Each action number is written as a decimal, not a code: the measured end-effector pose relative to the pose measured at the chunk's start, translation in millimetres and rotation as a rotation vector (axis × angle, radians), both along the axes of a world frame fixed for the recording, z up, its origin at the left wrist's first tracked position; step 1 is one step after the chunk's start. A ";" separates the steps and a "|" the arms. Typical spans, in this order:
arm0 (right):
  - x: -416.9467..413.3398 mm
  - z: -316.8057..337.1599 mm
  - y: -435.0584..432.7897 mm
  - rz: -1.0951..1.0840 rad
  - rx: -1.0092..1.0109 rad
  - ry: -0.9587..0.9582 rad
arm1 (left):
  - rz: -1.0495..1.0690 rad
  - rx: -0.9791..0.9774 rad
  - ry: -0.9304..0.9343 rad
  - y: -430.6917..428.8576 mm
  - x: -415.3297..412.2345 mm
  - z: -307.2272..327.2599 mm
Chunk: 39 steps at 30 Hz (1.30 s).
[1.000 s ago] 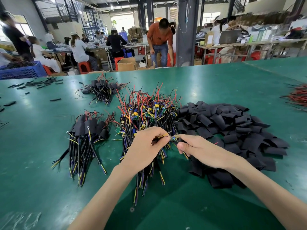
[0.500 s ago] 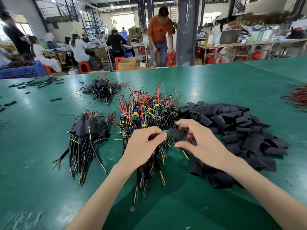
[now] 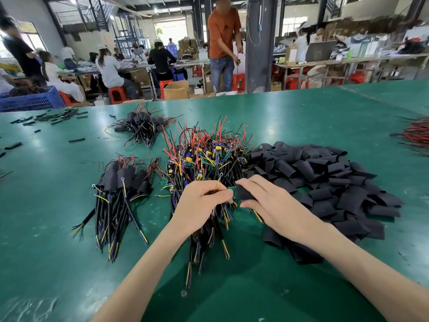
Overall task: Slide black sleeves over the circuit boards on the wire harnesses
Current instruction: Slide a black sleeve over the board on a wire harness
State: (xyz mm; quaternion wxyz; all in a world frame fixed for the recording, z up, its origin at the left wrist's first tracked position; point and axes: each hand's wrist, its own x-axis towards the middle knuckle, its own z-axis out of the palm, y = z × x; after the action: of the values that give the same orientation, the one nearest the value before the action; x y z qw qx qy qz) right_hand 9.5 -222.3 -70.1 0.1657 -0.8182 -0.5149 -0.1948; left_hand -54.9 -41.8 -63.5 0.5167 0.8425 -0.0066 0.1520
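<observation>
Our left hand (image 3: 199,205) fingers pinch a wired board (image 3: 231,190), right hand (image 3: 276,205) fingers clamp a black sleeve (image 3: 244,193) at its end. Harness heap (image 3: 204,156) under both, sleeve pile (image 3: 325,173) right, sleeved bundle (image 3: 123,182) left.

arms (image 3: 148,263): bare to frame edge | left grip (image 3: 202,206): bare fingers | right grip (image 3: 276,210): bare fingers
</observation>
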 end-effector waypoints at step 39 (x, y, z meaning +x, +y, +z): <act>29.1 -11.5 -13.0 -0.507 -0.016 0.011 | 0.954 0.469 -0.676 80.4 -13.0 21.8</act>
State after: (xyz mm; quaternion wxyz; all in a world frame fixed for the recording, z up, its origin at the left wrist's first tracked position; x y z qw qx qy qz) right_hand 38.5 -235.3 -81.6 0.1081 -0.9235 -0.2940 -0.2214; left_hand -68.0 38.7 -41.7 0.1630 0.7490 0.1738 0.6183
